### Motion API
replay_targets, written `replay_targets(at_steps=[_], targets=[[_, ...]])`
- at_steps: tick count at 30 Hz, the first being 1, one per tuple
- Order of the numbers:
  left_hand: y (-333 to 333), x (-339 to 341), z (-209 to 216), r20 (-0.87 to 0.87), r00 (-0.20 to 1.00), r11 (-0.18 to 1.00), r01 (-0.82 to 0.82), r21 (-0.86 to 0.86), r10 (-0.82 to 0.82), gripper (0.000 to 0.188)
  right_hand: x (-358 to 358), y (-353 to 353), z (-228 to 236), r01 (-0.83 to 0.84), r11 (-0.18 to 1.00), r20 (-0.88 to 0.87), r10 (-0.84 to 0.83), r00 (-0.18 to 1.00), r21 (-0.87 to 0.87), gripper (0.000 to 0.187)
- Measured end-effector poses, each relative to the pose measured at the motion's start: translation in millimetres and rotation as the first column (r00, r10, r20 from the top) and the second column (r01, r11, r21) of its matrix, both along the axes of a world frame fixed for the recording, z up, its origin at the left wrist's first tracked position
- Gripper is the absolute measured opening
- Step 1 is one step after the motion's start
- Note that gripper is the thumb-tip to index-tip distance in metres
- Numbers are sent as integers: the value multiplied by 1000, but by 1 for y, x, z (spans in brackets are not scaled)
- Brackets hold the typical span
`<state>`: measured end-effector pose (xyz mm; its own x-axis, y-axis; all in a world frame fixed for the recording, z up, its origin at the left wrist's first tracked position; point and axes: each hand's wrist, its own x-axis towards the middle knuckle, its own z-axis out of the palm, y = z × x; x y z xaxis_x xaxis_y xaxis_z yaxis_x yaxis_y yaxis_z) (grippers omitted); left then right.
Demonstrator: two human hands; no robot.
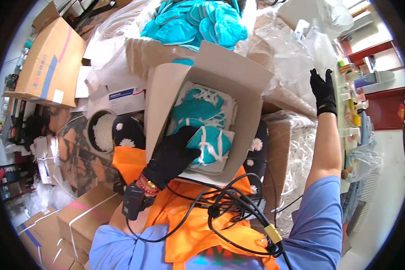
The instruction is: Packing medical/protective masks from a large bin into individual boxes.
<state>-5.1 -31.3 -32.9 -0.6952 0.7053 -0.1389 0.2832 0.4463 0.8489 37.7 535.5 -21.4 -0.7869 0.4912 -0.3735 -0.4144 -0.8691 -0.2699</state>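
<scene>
An open cardboard box (161, 96) rests on my lap, with teal cup-shaped face masks (198, 107) stacked inside on white sheets. My left hand (173, 150), in a black glove, reaches into it and grips the edge of a teal face mask (218, 146) with white straps. Part of that mask is hidden under the fingers. Off to the right, my right hand (324, 92), also black-gloved, is stretched out beside clear plastic bags (320, 47). Its fingers are apart and nothing shows in them.
Beyond the box, a large plastic-lined carton holds a heap of teal masks (195, 22). A tall carton (54, 58) stands at the far left, near a round bin (92, 135) with white contents. Black cables (220, 202) cross my orange apron (184, 234). Strapped cartons (85, 216) lie lower left.
</scene>
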Motion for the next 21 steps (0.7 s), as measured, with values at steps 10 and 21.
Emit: replay_targets(at_steps=[10, 21], targets=[[5, 6, -6, 124, 971, 942, -230, 244, 205, 52, 33, -204, 7, -114, 391, 288, -420, 861, 913, 26], [12, -2, 1, 129, 957, 937, -283, 203, 261, 46, 65, -401, 49, -221, -732, 394, 70, 916, 644, 60]])
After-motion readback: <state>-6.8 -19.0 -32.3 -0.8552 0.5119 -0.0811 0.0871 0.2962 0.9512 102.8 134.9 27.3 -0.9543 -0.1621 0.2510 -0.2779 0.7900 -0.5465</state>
